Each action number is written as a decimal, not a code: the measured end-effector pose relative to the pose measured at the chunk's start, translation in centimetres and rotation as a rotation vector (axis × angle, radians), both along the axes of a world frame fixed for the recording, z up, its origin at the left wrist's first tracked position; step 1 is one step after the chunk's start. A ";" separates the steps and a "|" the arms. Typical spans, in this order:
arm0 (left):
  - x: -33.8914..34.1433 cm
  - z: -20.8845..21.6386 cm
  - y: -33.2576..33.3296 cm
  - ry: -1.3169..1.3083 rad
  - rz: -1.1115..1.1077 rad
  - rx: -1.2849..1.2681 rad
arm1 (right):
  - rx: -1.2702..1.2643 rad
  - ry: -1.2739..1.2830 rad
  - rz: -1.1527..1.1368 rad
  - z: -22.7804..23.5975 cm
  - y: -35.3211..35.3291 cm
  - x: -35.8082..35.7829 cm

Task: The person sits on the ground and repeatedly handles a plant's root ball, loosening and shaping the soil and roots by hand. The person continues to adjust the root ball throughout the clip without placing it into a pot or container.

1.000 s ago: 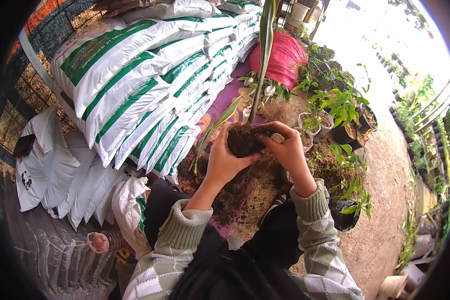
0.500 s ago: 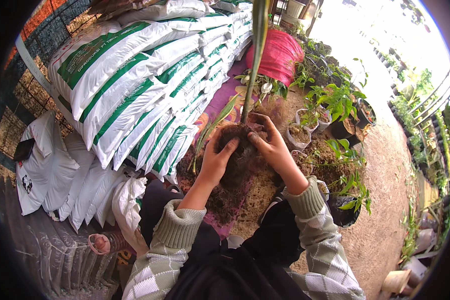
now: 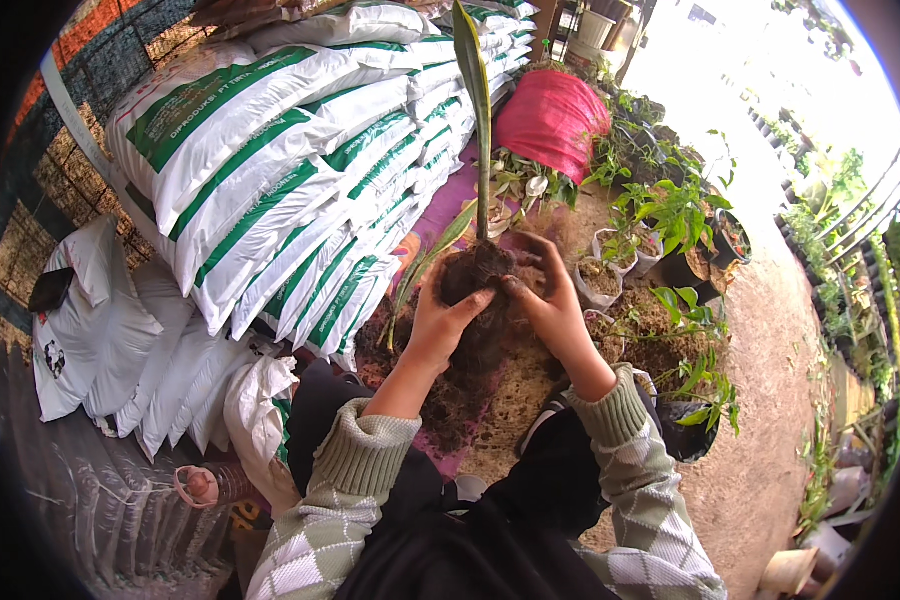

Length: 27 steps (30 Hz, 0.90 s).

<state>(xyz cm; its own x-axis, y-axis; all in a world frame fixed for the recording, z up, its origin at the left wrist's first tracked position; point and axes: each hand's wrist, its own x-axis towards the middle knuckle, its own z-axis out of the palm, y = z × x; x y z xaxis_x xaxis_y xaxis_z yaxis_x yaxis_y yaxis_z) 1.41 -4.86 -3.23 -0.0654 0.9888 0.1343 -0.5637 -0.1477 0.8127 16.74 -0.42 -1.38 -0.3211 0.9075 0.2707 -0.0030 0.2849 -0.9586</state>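
Note:
A tall upright snake plant leaf (image 3: 483, 150), dark green with a yellowish edge, rises from a dark ball of soil and roots (image 3: 476, 272). My left hand (image 3: 450, 318) cups the left side of this root ball, thumb across its front. On the other side, my right hand (image 3: 550, 305) curls round it with the thumb pressed against the soil. Soil covers the fingertips of both hands. Below them loose dark soil (image 3: 455, 400) lies on a purple sheet (image 3: 448, 205). Another narrow leaf (image 3: 435, 255) leans beside my left hand.
White and green sacks (image 3: 270, 170) are stacked at the left, with plain white bags (image 3: 95, 340) nearer. A red sack (image 3: 552, 120) stands beyond the plant. Potted seedlings (image 3: 675, 215) line the right side. A clear plastic bottle (image 3: 210, 485) lies at the lower left.
The plant has shifted slightly left and its leaf stands straighter. My right hand's fingers have spread a little from the root ball, and some soil around it looks blurred.

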 end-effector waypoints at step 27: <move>0.5 0.2 -0.3 0.454 0.049 0.178 | 0.694 -0.559 -0.095 1.9 -0.3 2.0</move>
